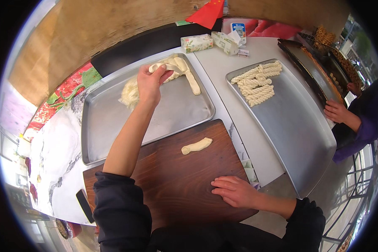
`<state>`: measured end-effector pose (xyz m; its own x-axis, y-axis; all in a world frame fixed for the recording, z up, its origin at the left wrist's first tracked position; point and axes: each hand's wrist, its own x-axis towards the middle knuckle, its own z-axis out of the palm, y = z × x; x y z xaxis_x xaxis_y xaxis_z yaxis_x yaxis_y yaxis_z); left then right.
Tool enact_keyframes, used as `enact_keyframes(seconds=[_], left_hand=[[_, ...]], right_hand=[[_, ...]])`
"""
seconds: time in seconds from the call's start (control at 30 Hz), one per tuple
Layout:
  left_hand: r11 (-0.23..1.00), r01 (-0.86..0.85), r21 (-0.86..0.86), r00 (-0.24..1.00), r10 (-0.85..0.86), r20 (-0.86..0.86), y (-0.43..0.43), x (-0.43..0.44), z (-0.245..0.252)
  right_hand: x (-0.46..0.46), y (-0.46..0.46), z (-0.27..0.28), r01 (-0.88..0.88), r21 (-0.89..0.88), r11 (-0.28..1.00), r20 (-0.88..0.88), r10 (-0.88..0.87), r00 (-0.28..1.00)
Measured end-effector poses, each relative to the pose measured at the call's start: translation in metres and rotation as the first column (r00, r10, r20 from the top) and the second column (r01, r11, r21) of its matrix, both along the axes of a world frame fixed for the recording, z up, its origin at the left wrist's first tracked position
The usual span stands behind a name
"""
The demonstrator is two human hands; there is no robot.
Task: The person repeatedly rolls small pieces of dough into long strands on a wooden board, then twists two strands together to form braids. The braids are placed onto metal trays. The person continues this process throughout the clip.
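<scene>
My left hand (151, 83) pinches a strip of dough (168, 67) above the far part of a metal tray (211, 108). Under and beside it lie more dough pieces (192, 82) and a crumpled clear plastic bag (130, 93). Nearer to me, a short dough piece (197, 146) rests on a dark wooden board (173, 176). Flat on the board's right part lies my right hand (234, 191), palm down, with nothing seen in it. Its fingers are slightly apart. Twisted dough ropes (255, 82) lie at the far end of a second metal tray (272, 138) on the right.
Two tissue packs (197, 43) and a stand with a printed code (238, 31) are at the back. A phone (85, 205) lies left of the board. Another person's hand (337, 111) touches the right side, near dark-edged trays (312, 69) and fried twists (326, 36).
</scene>
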<state>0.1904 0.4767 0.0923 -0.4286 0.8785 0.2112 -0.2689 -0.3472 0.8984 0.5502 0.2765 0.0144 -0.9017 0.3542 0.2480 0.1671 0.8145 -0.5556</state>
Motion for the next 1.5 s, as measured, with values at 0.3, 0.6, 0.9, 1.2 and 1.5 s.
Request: enact_keyframes(seconds=[0.3,0.6,0.9,1.2,1.5], left_hand=[[0.971,0.214,-0.109,0.968,-0.225,-0.109,-0.173,0.036,0.071],[0.780,0.571,-0.257,0.809,-0.587,0.017,-0.285,0.072,0.043],[0.740,0.639,-0.210,0.244,-0.453,-0.857,-0.293,0.135,0.017],[0.743,0.651,-0.151,0.734,-0.567,0.373,-0.317,0.116,-0.088],[0.892,0.258,-0.372,0.965,-0.252,0.065,-0.419,-0.003,-0.017]], right_hand=[[-0.045,0.018,0.011,0.204,-0.604,0.770,-0.230,-0.414,0.881],[-0.046,-0.045,0.023,-0.159,-0.887,0.433,-0.239,-0.136,0.961],[0.019,-0.081,0.027,0.350,-0.380,0.856,0.272,-0.258,0.927],[-0.042,-0.028,0.076,0.423,0.081,0.903,-0.127,-0.412,0.903],[-0.028,-0.036,0.000,0.174,0.354,0.919,0.370,-0.308,0.876]])
